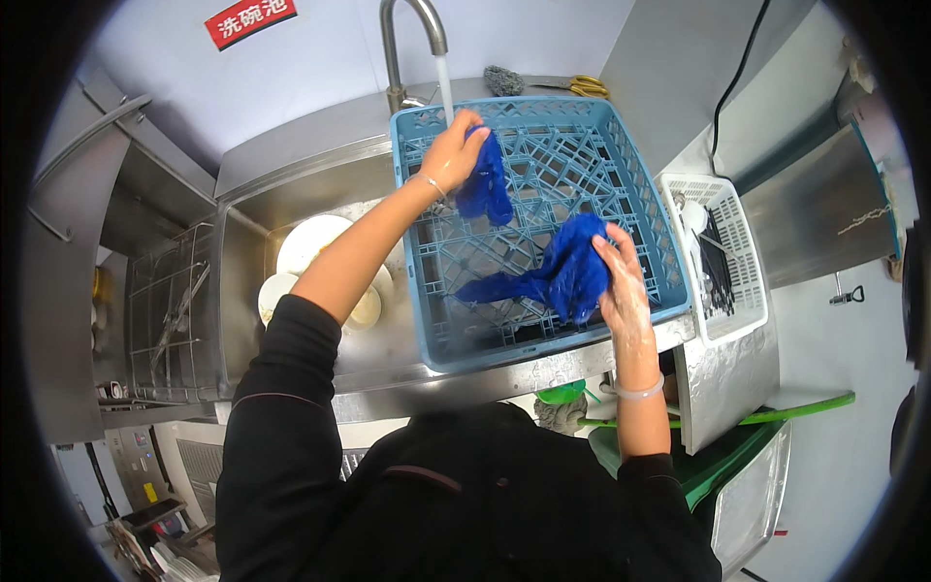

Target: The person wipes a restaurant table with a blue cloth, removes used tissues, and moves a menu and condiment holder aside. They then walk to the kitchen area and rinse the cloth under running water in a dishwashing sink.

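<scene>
My left hand (452, 156) grips a wet blue cloth (486, 185) that hangs down over a blue plastic dish rack (538, 356). Close by, running water from the steel tap (434, 33) falls behind that hand. My right hand (622, 284), wet and sudsy, holds a second bunched blue cloth (578, 273) above the near right part of the rack. A tail of this cloth trails left across the lattice. The two cloths look separate. Beneath the rack is a stainless steel sink (247, 320).
White plates (309, 244) and bowls lie in the sink's left part. Behind the rack are a steel wool scourer (503, 81) and scissors with gold-coloured handles (588, 87). A white plastic basket (760, 302) of utensils stands right. Below are a green bin (691, 465) and a tray (753, 495).
</scene>
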`<state>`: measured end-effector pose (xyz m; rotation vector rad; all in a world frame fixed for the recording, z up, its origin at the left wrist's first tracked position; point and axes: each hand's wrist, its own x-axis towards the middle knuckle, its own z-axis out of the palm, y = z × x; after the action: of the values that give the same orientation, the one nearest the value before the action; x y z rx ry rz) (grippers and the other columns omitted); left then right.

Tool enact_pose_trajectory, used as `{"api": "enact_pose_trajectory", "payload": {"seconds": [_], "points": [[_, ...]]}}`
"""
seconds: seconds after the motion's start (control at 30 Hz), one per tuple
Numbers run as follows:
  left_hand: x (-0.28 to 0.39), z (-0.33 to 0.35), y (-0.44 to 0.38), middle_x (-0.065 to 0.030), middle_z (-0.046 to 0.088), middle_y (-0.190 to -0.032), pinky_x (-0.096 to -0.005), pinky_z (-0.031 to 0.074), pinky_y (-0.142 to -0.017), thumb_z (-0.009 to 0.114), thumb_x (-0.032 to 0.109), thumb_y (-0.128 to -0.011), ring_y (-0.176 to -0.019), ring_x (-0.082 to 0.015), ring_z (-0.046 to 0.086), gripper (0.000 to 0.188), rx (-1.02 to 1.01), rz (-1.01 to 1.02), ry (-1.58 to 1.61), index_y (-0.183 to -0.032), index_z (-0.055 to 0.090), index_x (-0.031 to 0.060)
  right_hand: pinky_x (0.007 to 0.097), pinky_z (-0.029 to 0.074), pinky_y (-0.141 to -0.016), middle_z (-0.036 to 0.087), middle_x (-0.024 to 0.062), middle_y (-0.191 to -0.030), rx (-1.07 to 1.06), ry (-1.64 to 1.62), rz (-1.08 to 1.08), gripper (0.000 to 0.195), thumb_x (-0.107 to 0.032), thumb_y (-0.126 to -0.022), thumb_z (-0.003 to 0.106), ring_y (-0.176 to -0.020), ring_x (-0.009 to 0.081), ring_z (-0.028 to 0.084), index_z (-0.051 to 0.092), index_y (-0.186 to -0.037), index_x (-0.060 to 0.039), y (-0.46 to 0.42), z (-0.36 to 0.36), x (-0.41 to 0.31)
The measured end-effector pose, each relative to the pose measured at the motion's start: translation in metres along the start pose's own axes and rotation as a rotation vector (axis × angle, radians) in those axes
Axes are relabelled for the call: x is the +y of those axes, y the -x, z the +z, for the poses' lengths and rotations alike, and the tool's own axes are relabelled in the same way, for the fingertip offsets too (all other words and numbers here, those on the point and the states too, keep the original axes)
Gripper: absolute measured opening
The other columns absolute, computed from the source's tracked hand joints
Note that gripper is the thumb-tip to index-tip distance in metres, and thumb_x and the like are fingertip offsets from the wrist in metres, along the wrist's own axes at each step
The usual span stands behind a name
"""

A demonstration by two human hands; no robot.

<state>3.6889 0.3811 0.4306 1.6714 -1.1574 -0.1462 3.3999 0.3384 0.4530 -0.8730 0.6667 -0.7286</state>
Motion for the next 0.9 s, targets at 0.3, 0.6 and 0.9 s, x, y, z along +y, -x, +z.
{"api": "enact_pose_trajectory", "payload": {"seconds": [0.3,0.6,0.9], "points": [[0.066,-0.006,-0.009,-0.0005,0.056,-0.083,-0.0230,0.043,-0.069,0.058,0.020,-0.085,-0.077,-0.0071,0.050,0.016,-0.325,0.025,0.500,-0.093,0.057,0.0067,0.0335,0.046,-0.082,0.057,0.0092,-0.101,-0.252,-0.289,0.458,0.039,-0.038,-0.088,0.047,-0.088,0.0210,0.057,0.051,-0.104,-0.0030,-0.087,0.090,0.026],[0.017,0.009,0.093,-0.0184,0.027,-0.134,-0.0442,0.018,-0.104,0.078,0.042,-0.057,-0.128,-0.0337,0.020,0.105,-0.081,-0.028,0.272,-0.138,0.018,0.0098,0.0399,0.049,-0.077,0.060,0.0144,-0.085,-0.168,-0.249,0.216,0.020,-0.016,-0.074,0.049,-0.079,0.0269,0.060,0.055,-0.087,-0.0015,-0.095,0.106,0.032],[-0.017,0.042,0.068,-0.0132,0.051,-0.116,-0.0341,0.046,-0.085,0.062,0.018,-0.081,-0.107,-0.0220,0.051,0.067,-0.062,-0.538,1.005,-0.134,0.022,0.0092,0.0379,0.050,-0.078,0.062,0.0126,-0.093,-0.108,-0.336,-0.020,0.025,-0.019,-0.078,0.051,-0.085,0.0269,0.060,0.057,-0.095,-0.0019,-0.087,0.101,-0.013]]}}
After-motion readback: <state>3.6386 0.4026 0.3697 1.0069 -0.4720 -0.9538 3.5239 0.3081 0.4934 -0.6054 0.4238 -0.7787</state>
